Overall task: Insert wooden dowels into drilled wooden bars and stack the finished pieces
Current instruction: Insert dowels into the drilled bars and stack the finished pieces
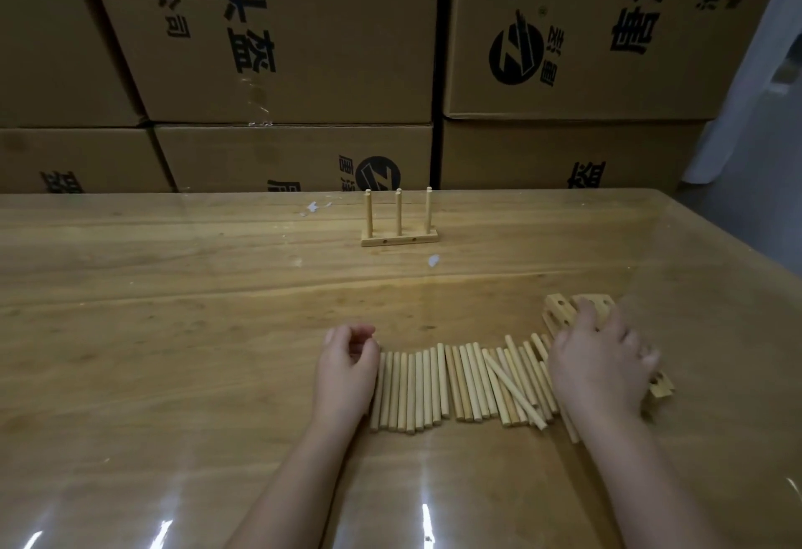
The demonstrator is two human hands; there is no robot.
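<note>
Boxes: we see brown cardboard boxes (pixel 277 49) stacked as a wall behind the far edge, printed with black characters and a round logo.
Room: a pale strip of wall and grey floor shows at the far right, past the boxes.
Surface: the wooden surface (pixel 173 331) has a glossy clear cover; bright glare streaks sit at its near edge.
Dowels: a long row of loose dowels (pixel 434 383) lies side by side between our hands, a few crossing at the right.
Right hand: our right hand (pixel 599 362) lies spread over the drilled bars (pixel 560 310) at the row's right end; it is blurred, so we cannot tell if it grips one.
Left hand: our left hand (pixel 347 366), fingers curled, touches the row's left end; we cannot tell if it holds a dowel.
Finished piece: one bar with three upright dowels (pixel 399 236) stands alone near the far edge.
Scraps: small white scraps (pixel 314 206) lie near it.
</note>
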